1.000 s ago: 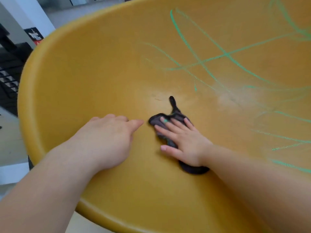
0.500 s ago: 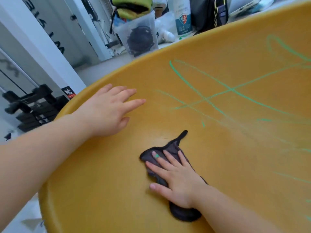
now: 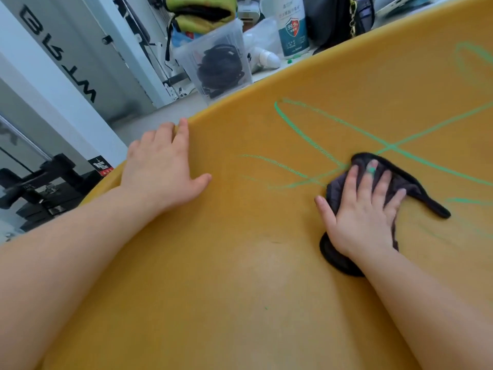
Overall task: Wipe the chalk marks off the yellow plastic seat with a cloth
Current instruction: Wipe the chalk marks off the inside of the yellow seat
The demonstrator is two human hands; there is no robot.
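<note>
The yellow plastic seat [image 3: 240,263] fills most of the view, curving up to a rim at the back. Green chalk marks [image 3: 301,132] cross its upper right part in long lines and loops. A dark cloth [image 3: 416,182] lies flat on the seat at the lower end of those lines. My right hand [image 3: 365,209] presses down on the cloth with its fingers spread, a green smear on one finger. My left hand [image 3: 162,166] rests on the seat's rim at the left, fingers over the edge, holding no cloth.
Beyond the rim stand a clear plastic tub [image 3: 216,62] with dark items inside, a white sanitiser bottle [image 3: 292,28] and a black bag [image 3: 338,17]. Black weight equipment [image 3: 45,182] sits on the floor at the left.
My right hand has slid the cloth up and to the right onto the chalk lines. My left hand has moved from the seat's inside to its rim.
</note>
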